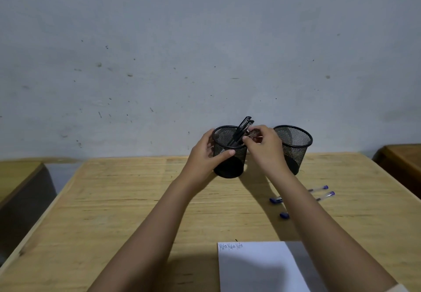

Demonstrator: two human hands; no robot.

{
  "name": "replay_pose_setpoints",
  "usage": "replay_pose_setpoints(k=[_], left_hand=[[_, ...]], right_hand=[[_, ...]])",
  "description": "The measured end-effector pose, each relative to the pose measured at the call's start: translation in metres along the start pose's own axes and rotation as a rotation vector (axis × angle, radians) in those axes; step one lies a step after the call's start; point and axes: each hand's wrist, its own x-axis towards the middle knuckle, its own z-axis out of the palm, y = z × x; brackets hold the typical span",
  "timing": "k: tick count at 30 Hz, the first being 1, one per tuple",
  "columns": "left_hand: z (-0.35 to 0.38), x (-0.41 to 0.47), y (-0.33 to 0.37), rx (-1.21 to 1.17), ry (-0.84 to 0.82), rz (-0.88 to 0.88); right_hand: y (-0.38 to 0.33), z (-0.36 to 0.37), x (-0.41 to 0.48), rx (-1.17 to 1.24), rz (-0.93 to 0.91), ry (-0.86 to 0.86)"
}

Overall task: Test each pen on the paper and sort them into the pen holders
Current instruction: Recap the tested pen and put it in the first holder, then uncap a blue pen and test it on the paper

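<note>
Two black mesh pen holders stand at the far edge of the wooden table. My left hand (pixel 206 152) grips the left holder (pixel 230 155) by its side, tilting it toward me. Two black pens (pixel 242 127) stick up out of it. My right hand (pixel 265 148) is at that holder's rim, fingers pinched on a dark pen (pixel 251 134) over the opening. The right holder (pixel 293 145) looks empty. Two blue-capped clear pens (pixel 324 191) lie on the table to the right, partly hidden by my right forearm. A white paper (pixel 257 266) with three written words lies near me.
The wooden table (pixel 127 212) ends against a grey wall behind the holders. Another table edge (pixel 401 157) shows at far right, and a lower surface (pixel 18 177) at far left. Two blue pen caps or ends (pixel 284 215) lie near my right forearm.
</note>
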Motion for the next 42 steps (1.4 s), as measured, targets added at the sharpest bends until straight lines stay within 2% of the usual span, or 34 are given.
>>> replay_pose_setpoints(k=[8,11,13,17,22,25,26,29,34,39,42], left_hand=[[0.0,-0.015,0.015,0.039,-0.009,0.026],[-0.007,-0.032,0.008,0.258,0.023,-0.021],[-0.018,-0.043,-0.004,0.471,-0.056,-0.064],[-0.041,-0.043,-0.02,0.893,-0.227,-0.145],[-0.056,-0.036,-0.016,1.061,-0.264,-0.199],[-0.055,-0.045,-0.019,1.099,-0.28,-0.261],[-0.043,-0.078,-0.003,1.109,-0.296,-0.24],[-0.028,-0.115,0.008,1.091,-0.297,-0.211],[-0.023,-0.111,0.009,0.944,-0.252,-0.177],[0.012,-0.111,0.035,0.504,-0.149,-0.128],[0.027,-0.112,0.05,0.331,-0.113,-0.095]], right_hand=[[0.004,-0.021,-0.016,0.108,0.007,-0.055],[0.017,-0.047,-0.035,0.14,-0.004,-0.135],[0.029,-0.067,-0.046,0.128,-0.016,-0.197],[0.053,-0.089,-0.043,-0.06,-0.027,-0.234],[0.071,-0.099,-0.026,-0.385,-0.158,-0.378],[0.08,-0.096,-0.028,-0.433,-0.217,-0.452],[0.072,-0.117,-0.062,-0.439,-0.218,-0.427],[0.075,-0.131,-0.094,-0.425,-0.223,-0.374],[0.07,-0.123,-0.095,-0.397,-0.208,-0.354],[0.039,-0.104,-0.096,-0.315,-0.331,-0.349],[0.02,-0.094,-0.1,-0.289,-0.423,-0.368]])
